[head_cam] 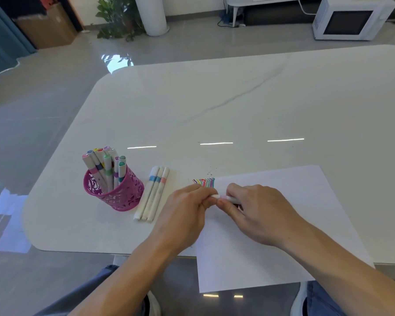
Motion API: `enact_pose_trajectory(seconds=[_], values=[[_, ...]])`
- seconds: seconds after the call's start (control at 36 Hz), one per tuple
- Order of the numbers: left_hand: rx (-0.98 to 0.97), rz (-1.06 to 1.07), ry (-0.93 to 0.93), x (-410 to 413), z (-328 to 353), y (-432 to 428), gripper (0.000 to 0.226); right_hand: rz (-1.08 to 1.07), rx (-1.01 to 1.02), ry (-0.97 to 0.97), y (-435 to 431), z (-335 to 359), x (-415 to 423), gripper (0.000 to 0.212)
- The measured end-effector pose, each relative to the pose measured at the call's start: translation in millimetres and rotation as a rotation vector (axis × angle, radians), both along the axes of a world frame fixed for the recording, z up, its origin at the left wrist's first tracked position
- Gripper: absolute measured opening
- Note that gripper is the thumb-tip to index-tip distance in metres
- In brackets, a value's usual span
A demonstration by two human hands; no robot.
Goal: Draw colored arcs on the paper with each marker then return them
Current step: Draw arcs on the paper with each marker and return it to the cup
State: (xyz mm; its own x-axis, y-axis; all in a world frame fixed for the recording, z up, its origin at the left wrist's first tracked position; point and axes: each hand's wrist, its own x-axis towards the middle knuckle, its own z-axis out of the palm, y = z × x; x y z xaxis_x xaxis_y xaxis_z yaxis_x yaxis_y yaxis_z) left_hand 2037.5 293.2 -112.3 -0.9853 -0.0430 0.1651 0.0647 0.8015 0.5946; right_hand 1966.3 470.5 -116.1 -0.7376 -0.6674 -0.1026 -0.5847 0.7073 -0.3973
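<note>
A white sheet of paper [283, 224] lies at the table's near right, its near edge hanging over the table. Several short colored arcs [204, 182] are drawn at its far left corner. My left hand [187, 213] and my right hand [258, 210] meet just below the arcs, both gripping one white marker with a pink band [225, 197]; the left pinches its left end, the right holds the barrel. Three white markers [152, 193] lie side by side on the table to the left. A pink mesh cup [116, 192] further left holds several upright markers.
The white marble table [237, 106] stretches far beyond the paper. Its near edge and rounded left corner are close to the cup. On the floor beyond stand a potted plant [119, 17], a white microwave [349, 19] and a cardboard box [48, 26].
</note>
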Motion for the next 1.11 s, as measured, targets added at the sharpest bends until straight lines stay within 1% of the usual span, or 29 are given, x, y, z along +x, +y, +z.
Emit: enact_pose_trajectory(seconds=[0.17,0.28,0.44,0.56,0.61,0.69,0.75,0.86,0.94,0.97,1.06,1.11], values=[[0.081,0.007,0.026,-0.4,-2.7,-2.4,0.023,-0.009,-0.064,0.056,2.4,0.7,-1.0,0.053],[0.089,0.017,0.033,-0.4,-7.7,-2.6,0.019,-0.005,-0.067,0.055,3.1,0.4,-2.0,0.059],[0.123,0.021,0.014,0.7,-7.4,-1.6,0.021,-0.005,-0.056,0.043,3.0,2.1,-2.0,0.061],[0.169,0.114,0.004,-1.2,-1.5,-10.1,0.019,-0.128,-0.119,-0.053,7.6,3.3,-10.1,0.066],[0.168,0.126,0.005,-1.5,3.0,-13.3,0.016,-0.158,-0.142,-0.077,11.2,5.1,-15.1,0.067],[0.133,0.101,-0.011,0.3,6.5,-11.8,0.014,-0.204,-0.146,-0.129,13.0,5.5,-18.6,0.063],[0.057,0.065,-0.028,2.5,4.5,-10.1,0.014,-0.206,-0.118,-0.161,11.8,2.5,-18.1,0.056],[-0.088,-0.006,-0.006,4.8,-0.5,-8.4,0.017,-0.221,-0.183,-0.223,9.6,-2.7,-18.1,0.037],[-0.143,-0.053,0.020,5.6,-5.0,-7.8,0.016,-0.231,-0.252,-0.254,7.8,-2.8,-19.7,0.019],[-0.157,-0.060,0.011,5.7,-6.7,-8.1,0.016,-0.226,-0.281,-0.263,7.5,-2.7,-20.3,0.017],[-0.203,-0.083,-0.020,5.2,-12.1,-9.9,0.016,-0.205,-0.392,-0.290,6.6,-2.3,-20.5,0.024],[-0.214,-0.101,-0.025,4.7,-14.4,-10.2,0.016,-0.221,-0.502,-0.347,4.5,-2.4,-19.8,0.026]])
